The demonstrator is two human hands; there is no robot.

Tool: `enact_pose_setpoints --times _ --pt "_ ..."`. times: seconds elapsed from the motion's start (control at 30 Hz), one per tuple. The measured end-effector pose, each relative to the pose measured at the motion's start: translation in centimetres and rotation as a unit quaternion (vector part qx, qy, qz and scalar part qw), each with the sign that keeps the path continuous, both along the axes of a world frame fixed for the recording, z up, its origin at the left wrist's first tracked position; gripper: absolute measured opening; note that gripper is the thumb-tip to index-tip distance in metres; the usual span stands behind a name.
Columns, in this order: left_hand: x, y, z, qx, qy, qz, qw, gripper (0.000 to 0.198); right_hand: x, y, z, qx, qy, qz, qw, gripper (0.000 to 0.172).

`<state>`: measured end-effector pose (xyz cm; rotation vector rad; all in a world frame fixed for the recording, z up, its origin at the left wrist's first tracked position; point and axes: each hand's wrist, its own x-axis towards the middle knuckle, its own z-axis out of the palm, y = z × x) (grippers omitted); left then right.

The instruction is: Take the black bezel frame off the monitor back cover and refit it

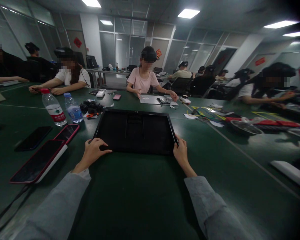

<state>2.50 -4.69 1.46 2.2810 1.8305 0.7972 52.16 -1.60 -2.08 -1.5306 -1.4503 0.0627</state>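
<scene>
A black rectangular monitor housing [155,133], a shallow shell with a raised rim and a ridged panel at its far middle, lies on the green table before me. My left hand [93,150] grips its near left corner, thumb stretched along the near edge and fingers at the left side. On the opposite side, my right hand [181,150] holds the right rim near the corner, its fingers partly hidden. Left of the housing are a black cable bundle [91,107] and orange-handled pliers [92,115].
Two bottles, one red-capped [54,110] and one blue-capped [73,108], stand at left near several phones [40,161]. Across the table a person [143,78] handles a grey panel [151,99]. Wires [207,113] and a metal bowl [246,126] lie at right.
</scene>
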Motion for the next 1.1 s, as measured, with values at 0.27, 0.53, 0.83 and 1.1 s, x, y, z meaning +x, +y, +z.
enact_pose_setpoints --times 0.27,0.53,0.83,1.1 --pt "-0.1 0.3 -0.1 0.015 0.017 -0.032 0.999 0.033 0.3 0.6 -0.8 0.017 -0.03 -0.012 0.999 0.06" --pt "-1.5 3.2 -2.4 0.099 -0.128 0.137 0.977 0.053 1.7 2.0 -2.4 -0.027 0.032 0.0 0.999 0.062" --pt "-2.8 3.6 -2.1 -0.014 -0.124 0.201 0.972 0.055 2.6 3.9 -2.2 -0.042 0.035 0.029 0.998 0.058" --pt "-2.4 3.7 -1.3 -0.026 -0.066 0.23 0.971 0.054 2.5 4.3 -2.6 -0.041 0.04 0.034 0.998 0.06"
